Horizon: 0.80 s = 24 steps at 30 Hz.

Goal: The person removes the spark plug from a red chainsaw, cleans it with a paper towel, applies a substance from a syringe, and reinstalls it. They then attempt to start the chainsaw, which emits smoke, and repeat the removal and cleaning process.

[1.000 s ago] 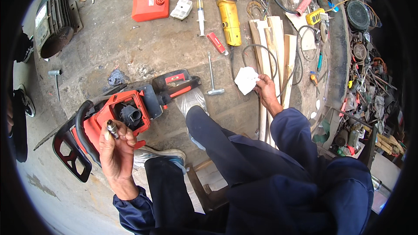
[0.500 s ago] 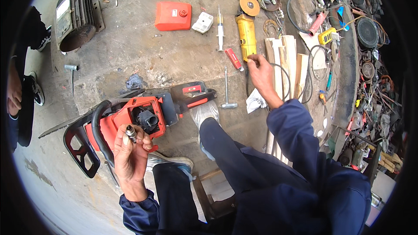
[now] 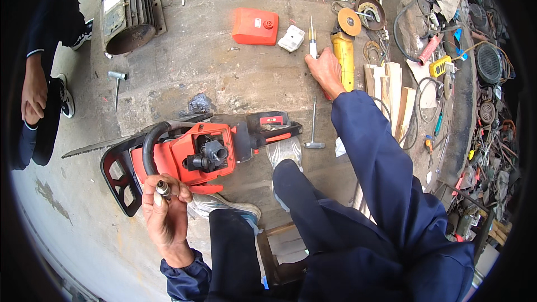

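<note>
Raised in front of me, my left hand (image 3: 166, 212) pinches a spark plug (image 3: 163, 188) between thumb and fingers, its metal end up. Just beyond it a red chainsaw (image 3: 165, 157) lies on the floor by my shoe, its top cover off and the black engine parts (image 3: 213, 152) exposed. My right hand (image 3: 326, 71) is stretched forward, fingers closed about the lower end of a syringe (image 3: 312, 45) with yellowish liquid. That end is hidden by the fingers. Right beside this hand lies a yellow angle grinder (image 3: 343, 59).
A red cover (image 3: 254, 26) and a white part (image 3: 291, 38) lie left of the syringe. T-handled wrenches (image 3: 314, 126) (image 3: 117, 86) and wood strips (image 3: 386, 92) rest on the floor. A finned motor housing (image 3: 128, 14) stands far left, near another person's hands (image 3: 34, 92).
My right hand has moved forward and left, from beside the grinder's rear end to the syringe. The view has shifted left; my left hand still holds the spark plug.
</note>
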Motion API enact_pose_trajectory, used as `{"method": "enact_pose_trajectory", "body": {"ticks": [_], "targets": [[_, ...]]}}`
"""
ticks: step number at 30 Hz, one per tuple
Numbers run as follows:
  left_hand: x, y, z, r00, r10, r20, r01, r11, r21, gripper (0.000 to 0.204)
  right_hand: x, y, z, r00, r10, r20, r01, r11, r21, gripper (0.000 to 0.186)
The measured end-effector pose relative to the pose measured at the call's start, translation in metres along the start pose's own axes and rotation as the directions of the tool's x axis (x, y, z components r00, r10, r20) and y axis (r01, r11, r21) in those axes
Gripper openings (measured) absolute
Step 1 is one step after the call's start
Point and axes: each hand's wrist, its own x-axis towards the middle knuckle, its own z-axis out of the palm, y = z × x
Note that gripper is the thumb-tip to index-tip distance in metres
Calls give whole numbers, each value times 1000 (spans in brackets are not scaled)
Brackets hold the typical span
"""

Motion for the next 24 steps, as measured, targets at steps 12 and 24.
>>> {"method": "enact_pose_trajectory", "body": {"ticks": [12,24], "targets": [[4,0,-2,1000,2,-8,-3,1000,-16,40,-31,28,-13,961,123,-246,33,836,548,49],[3,1,-5,1000,1,12,-1,1000,-22,38,-143,90,-56,965,254,67,-230,694,682,31]]}}
